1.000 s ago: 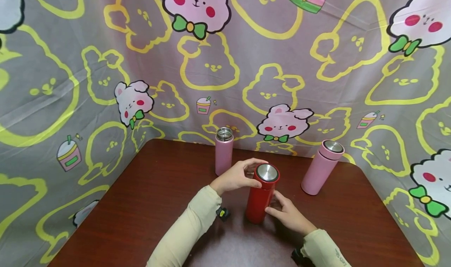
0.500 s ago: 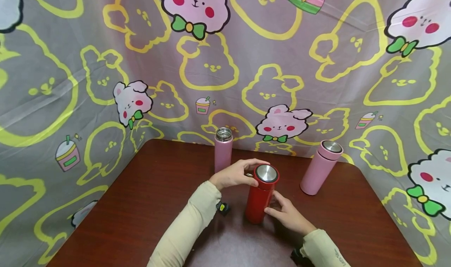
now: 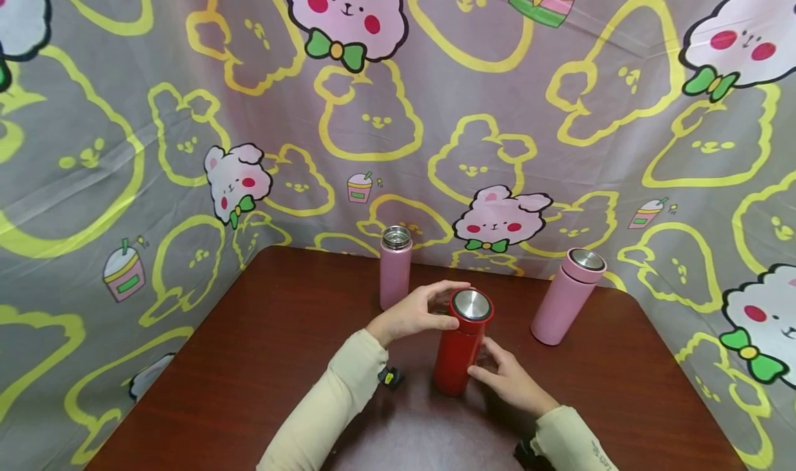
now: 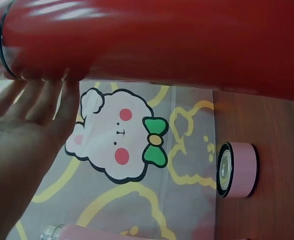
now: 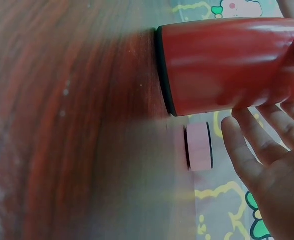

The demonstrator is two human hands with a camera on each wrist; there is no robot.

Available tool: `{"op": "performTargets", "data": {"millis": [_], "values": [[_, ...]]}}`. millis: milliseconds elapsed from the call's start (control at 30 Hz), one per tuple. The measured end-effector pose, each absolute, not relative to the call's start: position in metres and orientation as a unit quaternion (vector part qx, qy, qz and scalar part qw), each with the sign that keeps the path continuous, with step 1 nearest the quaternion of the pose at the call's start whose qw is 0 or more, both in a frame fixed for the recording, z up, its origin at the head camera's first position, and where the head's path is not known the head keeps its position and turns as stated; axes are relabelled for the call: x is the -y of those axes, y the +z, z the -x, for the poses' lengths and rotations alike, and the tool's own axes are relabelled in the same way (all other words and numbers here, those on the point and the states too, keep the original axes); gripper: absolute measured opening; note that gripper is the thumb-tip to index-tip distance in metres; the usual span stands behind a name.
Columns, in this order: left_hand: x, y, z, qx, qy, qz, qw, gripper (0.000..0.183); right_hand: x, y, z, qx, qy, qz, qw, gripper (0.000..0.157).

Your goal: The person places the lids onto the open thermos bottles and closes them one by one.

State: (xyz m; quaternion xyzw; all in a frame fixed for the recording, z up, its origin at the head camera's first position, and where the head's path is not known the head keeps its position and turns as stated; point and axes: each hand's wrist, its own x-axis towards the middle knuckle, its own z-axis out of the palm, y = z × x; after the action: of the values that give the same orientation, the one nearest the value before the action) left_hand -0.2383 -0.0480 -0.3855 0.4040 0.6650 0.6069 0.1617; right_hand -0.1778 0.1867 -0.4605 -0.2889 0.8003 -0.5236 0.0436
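A red thermos (image 3: 454, 364) with a steel-topped lid (image 3: 470, 305) stands upright on the table. My left hand (image 3: 412, 313) grips it at the lid, with the thumb on the near side and fingers round the far side. Lower down, my right hand (image 3: 515, 382) holds the body from the right between thumb and fingers. In the left wrist view the dark seam of the lid shows beside the left fingers (image 4: 41, 97). Behind the thermos a loose pink lid (image 5: 199, 146) sits on the table; in the head view it is hidden.
A pink thermos without its lid (image 3: 394, 277) stands at the back, its steel mouth bare. Farther right is another pink thermos (image 3: 566, 302) with its lid on. The brown table (image 3: 249, 347) ends at a patterned cloth (image 3: 280, 112) behind and at both sides.
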Motion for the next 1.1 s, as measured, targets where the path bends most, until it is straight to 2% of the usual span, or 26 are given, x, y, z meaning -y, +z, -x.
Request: {"op": "performTargets", "data": {"millis": [167,400,833,1100], "values": [[0.049,-0.382,0.229,-0.704,0.581,-0.386,0.133,0.059,-0.191,-0.478,0.185,-0.795,-0.534,0.285,0.038,0.048],[0.046,-0.382,0.217,-0.739,0.552,-0.373,0.100,0.060,-0.186,-0.458,0.175,-0.805,-0.521,0.281,0.047,0.050],[0.040,-0.377,0.208,-0.778,0.526,-0.338,0.055,0.073,-0.186,-0.457,0.178,-0.805,-0.521,0.279,0.048,0.049],[0.038,-0.379,0.207,-0.789,0.520,-0.325,0.039,0.069,-0.186,-0.458,0.177,-0.804,-0.524,0.277,0.052,0.050]]}}
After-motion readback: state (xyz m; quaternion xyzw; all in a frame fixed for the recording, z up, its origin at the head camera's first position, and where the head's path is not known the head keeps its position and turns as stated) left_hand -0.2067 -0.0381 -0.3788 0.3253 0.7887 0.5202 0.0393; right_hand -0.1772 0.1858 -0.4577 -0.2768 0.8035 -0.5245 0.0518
